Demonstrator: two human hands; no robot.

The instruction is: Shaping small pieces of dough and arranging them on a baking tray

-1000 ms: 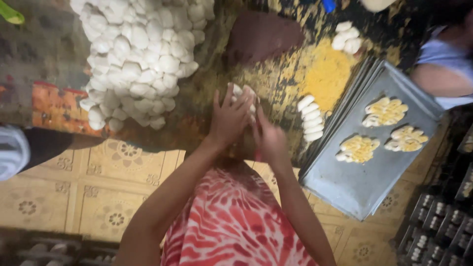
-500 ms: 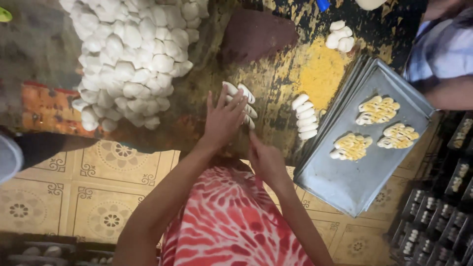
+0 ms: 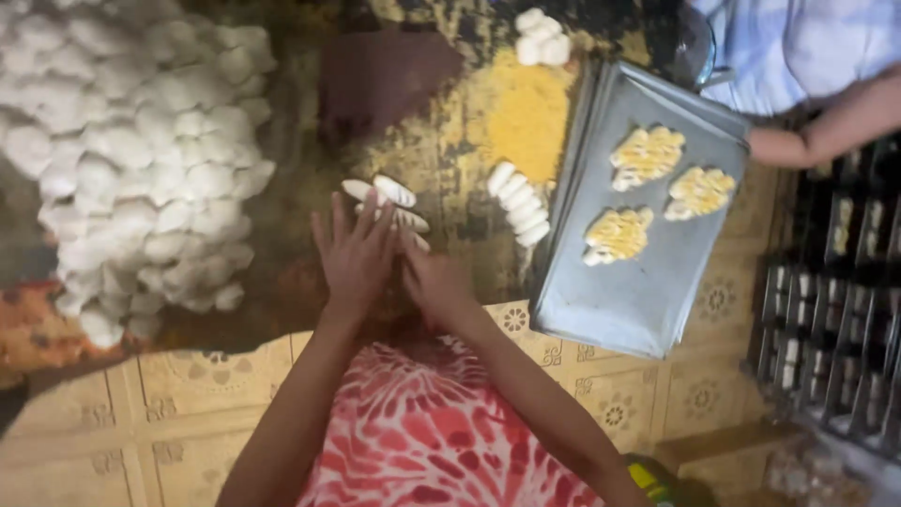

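My left hand (image 3: 355,252) lies flat with its fingers spread, the fingertips at a small cluster of white oval dough pieces (image 3: 387,192) on the dark, floured work surface (image 3: 310,122). Close against it on the right is my right hand (image 3: 434,280). Its fingers reach toward the lower pieces of the same cluster and are partly hidden, so I cannot see whether they hold one. To the right lies a short row of oval dough pieces (image 3: 519,203), below a patch of yellow powder (image 3: 530,113).
A large heap of white dough lumps (image 3: 141,160) fills the left. A grey metal tray (image 3: 629,300) at the right carries three yellow shaped pastries (image 3: 648,156). Another person's arm (image 3: 826,127) reaches in at the top right. Dark racks (image 3: 835,300) stand by the tiled floor.
My hands were pressed together above the surface a second ago. They have since parted and come down to the dough cluster, the left hand now flat. The view has shifted closer.
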